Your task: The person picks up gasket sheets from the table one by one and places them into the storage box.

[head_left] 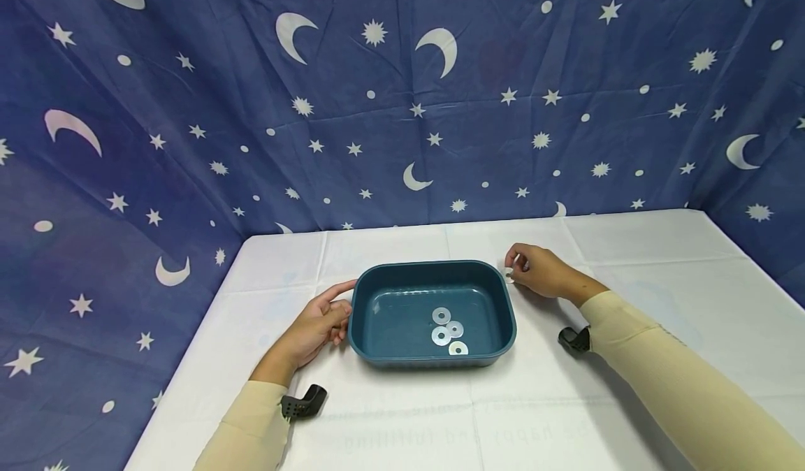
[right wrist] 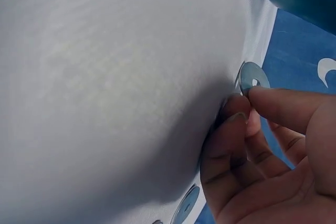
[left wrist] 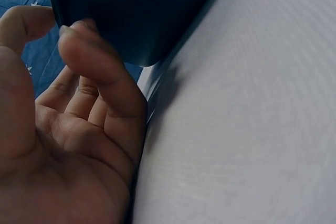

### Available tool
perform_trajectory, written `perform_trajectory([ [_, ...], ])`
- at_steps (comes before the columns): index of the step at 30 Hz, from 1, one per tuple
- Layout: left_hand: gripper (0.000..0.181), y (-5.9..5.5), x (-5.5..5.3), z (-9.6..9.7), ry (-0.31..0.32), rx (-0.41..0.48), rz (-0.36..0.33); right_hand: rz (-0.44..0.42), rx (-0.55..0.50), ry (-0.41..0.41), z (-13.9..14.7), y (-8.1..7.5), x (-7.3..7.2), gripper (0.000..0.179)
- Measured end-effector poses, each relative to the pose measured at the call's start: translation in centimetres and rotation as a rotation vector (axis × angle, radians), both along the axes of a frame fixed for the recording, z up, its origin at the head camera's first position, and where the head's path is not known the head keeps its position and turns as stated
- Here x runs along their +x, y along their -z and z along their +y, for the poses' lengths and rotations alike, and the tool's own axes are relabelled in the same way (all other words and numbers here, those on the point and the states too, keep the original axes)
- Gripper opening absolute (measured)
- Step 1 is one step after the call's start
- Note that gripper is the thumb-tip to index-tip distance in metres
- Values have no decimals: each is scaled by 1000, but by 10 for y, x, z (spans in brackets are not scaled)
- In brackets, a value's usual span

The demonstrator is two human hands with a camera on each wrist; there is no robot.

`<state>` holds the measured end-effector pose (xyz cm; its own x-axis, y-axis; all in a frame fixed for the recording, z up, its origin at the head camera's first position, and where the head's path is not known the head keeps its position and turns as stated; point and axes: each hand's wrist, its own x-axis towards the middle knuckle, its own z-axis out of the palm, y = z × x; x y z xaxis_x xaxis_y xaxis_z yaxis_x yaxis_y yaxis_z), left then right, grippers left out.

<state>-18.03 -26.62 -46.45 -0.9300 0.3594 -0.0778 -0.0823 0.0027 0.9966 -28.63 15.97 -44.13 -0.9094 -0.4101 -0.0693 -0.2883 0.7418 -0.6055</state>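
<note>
My left hand (head_left: 314, 328) rests beside the left end of a dark teal plastic bin (head_left: 434, 363). Its index finger reaches along the bin's outer wall, with the other fingers loosely bent and none over the rim. Several flat metal washers (head_left: 441, 315) lie on the bin's floor, towards its right front. Just past the right end of the bin, my right hand (head_left: 537, 270) pinches a washer (right wrist: 254, 75) between thumb and fingertips, low over the cloth. Another washer (right wrist: 186, 206) lies by that hand in the right wrist view; in the head view it does not show.
A white cloth (head_left: 402, 415) covers the table. Behind it and at both sides hangs a blue curtain (head_left: 377, 142) with moons and stars. Each wrist carries a small black camera mount (head_left: 305, 402).
</note>
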Motion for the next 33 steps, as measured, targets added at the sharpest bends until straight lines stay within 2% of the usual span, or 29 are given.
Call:
perform_trajectory([
  [11,63,0,-1,0,-12,-15,-3,-42,-76,-44,10,-14,7,13],
  [20,61,1,0,0,-19,-27,-5,-3,-98,-83,13,-24,20,13],
  [33,56,-2,1,0,-23,-38,-13,48,-163,-88,14,-41,35,12],
])
